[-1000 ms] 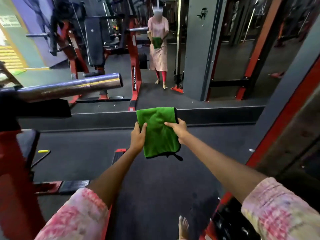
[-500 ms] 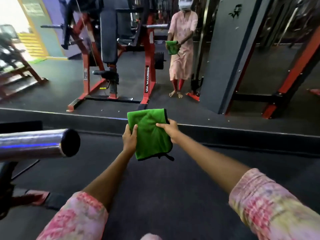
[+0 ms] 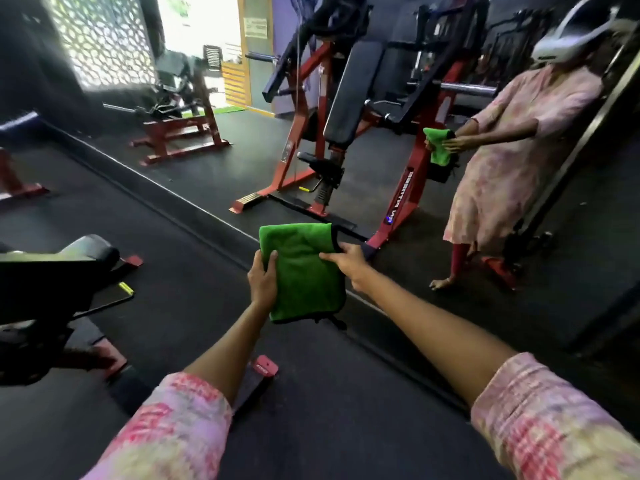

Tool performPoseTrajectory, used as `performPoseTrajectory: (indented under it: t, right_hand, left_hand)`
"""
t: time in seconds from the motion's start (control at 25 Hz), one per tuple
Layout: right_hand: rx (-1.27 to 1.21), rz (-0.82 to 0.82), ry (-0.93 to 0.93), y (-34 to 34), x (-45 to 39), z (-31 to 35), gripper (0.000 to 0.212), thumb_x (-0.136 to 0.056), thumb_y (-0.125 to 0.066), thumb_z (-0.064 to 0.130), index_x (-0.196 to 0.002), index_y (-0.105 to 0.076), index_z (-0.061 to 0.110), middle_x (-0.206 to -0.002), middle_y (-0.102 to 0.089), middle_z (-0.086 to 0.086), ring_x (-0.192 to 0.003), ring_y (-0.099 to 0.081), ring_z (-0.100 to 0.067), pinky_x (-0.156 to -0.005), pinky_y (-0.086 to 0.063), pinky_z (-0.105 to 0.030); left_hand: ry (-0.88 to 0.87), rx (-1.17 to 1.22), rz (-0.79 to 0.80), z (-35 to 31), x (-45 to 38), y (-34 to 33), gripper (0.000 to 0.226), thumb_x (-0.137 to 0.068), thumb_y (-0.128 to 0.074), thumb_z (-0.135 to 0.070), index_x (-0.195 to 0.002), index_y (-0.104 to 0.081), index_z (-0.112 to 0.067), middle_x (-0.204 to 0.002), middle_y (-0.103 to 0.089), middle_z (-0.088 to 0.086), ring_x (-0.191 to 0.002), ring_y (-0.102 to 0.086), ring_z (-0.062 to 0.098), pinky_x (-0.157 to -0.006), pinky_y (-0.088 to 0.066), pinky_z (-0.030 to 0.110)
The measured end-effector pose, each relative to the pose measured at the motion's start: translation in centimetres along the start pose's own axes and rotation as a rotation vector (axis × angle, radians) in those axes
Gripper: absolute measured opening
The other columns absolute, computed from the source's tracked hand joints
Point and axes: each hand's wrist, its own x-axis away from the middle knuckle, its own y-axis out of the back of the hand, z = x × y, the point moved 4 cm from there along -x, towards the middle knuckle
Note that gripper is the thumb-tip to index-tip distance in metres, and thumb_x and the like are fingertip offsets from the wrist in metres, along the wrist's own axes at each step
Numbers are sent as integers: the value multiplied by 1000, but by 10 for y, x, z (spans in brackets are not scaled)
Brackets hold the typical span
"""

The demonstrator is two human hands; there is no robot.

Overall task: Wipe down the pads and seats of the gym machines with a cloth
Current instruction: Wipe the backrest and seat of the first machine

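Hands: your left hand [image 3: 264, 278] and right hand [image 3: 347, 262] both grip the folded green cloth [image 3: 302, 271] at frame centre; your view has swung left, no pad touched yet.

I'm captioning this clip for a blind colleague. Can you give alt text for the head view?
Both hands, left hand and right hand, hold a folded green microfibre cloth above a dark rubber gym floor, facing a wall mirror reflecting a red-framed, black-padded machine.

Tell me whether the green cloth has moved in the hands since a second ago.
No. The green cloth is held by the left hand and right hand just as before; only the camera swung leftward past the mirror.
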Motion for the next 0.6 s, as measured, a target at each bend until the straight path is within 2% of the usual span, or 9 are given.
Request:
performPoseTrajectory:
  t: [0.08, 0.28, 0.4, 0.52, 0.6]
  right_hand:
    - [26, 55, 15, -6, -35, 19, 40, -82, -64, -4, -122, -56, -4, -117, -61, -15, -92, -56, -19, -67, -48, -16]
    - [46, 237, -16, -56, -134, 37, 44, -83, -62, -5, -126, -53, -4, -123, -58, -19, -102, -58, -26, -76, -48, -23]
    - [38, 350, 8, -98, -186, 41, 44, -83, -61, -8, -126, -52, -5, -121, -58, -21, -88, -58, -20, -63, -51, -14]
    - [83, 457, 45, -148, -250, 49, 43, -82, -63, -8, -124, -54, -6, -120, -59, -21, -87, -58, -18, -64, -50, -14]
    - [124, 552, 67, -183, -295, 64, 43, -81, -63, -8, -123, -55, -6, -113, -61, -15, -66, -62, -6, -56, -48, -7]
  left_hand:
    - [-2, -12, -41, -3, -34, -4, 23, -98, -48, -22, -104, -54, -1, -93, -59, 7, -85, -54, 16, -72, -39, 24]
    - [34, -86, -189, 11, -116, 9, 23, -98, -48, -25, -105, -54, -4, -83, -56, -2, -78, -53, 13, -73, -42, 29]
    - [65, -145, -286, 31, -160, 24, 25, -98, -47, -27, -104, -53, -3, -86, -56, 5, -83, -54, 19, -76, -44, 35]
    - [82, -216, -440, 52, -217, 42, 28, -97, -49, -27, -106, -54, -1, -92, -61, 17, -89, -58, 28, -75, -41, 35]
    - [104, -232, -555, 61, -255, 54, 28, -97, -50, -26, -107, -55, -1, -97, -63, 22, -92, -59, 32, -76, -42, 36]
